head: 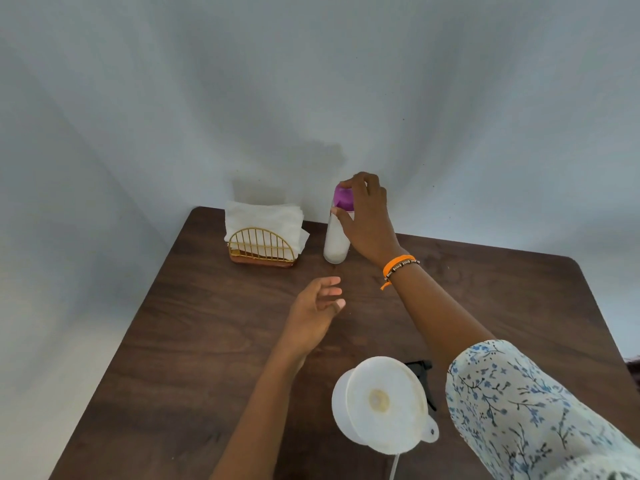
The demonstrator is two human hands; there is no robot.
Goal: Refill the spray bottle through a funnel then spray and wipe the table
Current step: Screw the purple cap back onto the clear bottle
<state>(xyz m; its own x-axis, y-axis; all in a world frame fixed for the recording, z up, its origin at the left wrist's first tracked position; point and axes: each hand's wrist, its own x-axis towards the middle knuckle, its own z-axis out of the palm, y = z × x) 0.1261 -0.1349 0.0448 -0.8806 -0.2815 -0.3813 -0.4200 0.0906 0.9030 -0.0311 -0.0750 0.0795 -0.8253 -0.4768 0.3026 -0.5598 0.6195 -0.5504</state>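
Observation:
A tall frosted bottle (335,245) with a purple cap (343,197) stands upright at the back of the dark wooden table (194,341). My right hand (367,216) grips that cap from above, fingers curled round it. My left hand (317,310) hovers over the middle of the table, fingers loosely spread, holding nothing. Close to me a white funnel (384,403) sits in the neck of the white spray bottle (341,407). The black spray head (420,370) lies on the table behind the funnel, partly hidden by my right sleeve.
A gold wire holder (261,249) with white paper napkins (263,220) stands left of the frosted bottle at the back edge. A pale wall rises right behind the table. The table's left and right edges are in view.

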